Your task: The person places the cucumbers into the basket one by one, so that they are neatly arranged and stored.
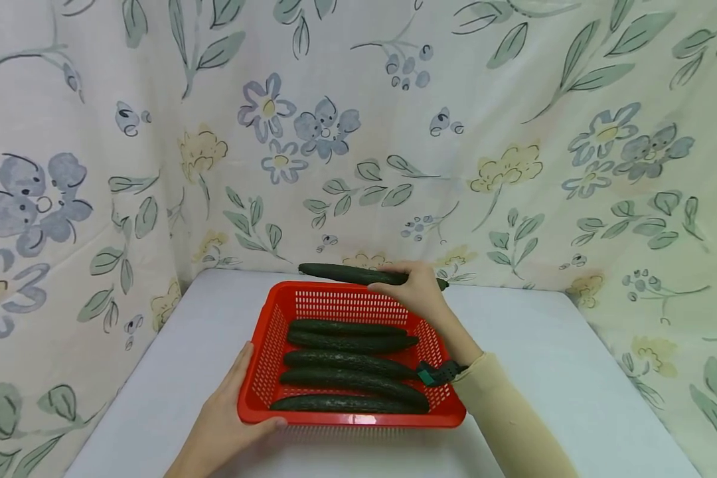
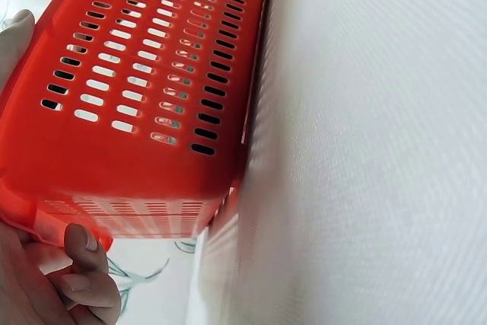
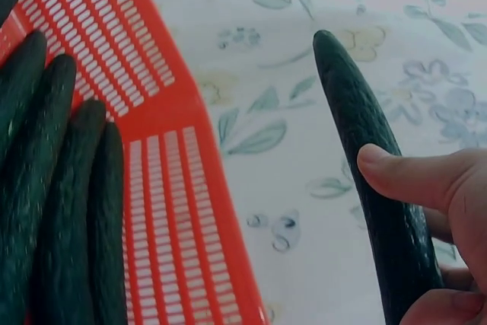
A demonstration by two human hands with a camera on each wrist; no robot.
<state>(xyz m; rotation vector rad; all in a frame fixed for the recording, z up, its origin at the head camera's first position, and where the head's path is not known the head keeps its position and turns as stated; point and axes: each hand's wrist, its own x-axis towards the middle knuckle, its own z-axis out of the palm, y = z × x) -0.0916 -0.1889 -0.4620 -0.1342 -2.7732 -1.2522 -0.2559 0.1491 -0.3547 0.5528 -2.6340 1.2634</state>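
My right hand (image 1: 419,289) grips a long dark green cucumber (image 1: 337,272) above the far rim of a red plastic basket (image 1: 334,419). In the right wrist view the thumb lies along the side of this cucumber (image 3: 354,116), with the fingers behind it. Several more cucumbers (image 1: 352,380) lie side by side in the basket, running left to right. At the basket's near left corner, my left hand (image 1: 222,413) holds the rim, thumb over the front edge. The left wrist view shows its fingers curled by the rim of the slotted basket (image 2: 114,165).
The basket stands on a white table (image 1: 514,345). Behind and to the left hangs a floral cloth (image 1: 358,133), close to the table's far edge. A dark band (image 1: 439,373) is around the right wrist, below a pale yellow sleeve (image 1: 508,415).
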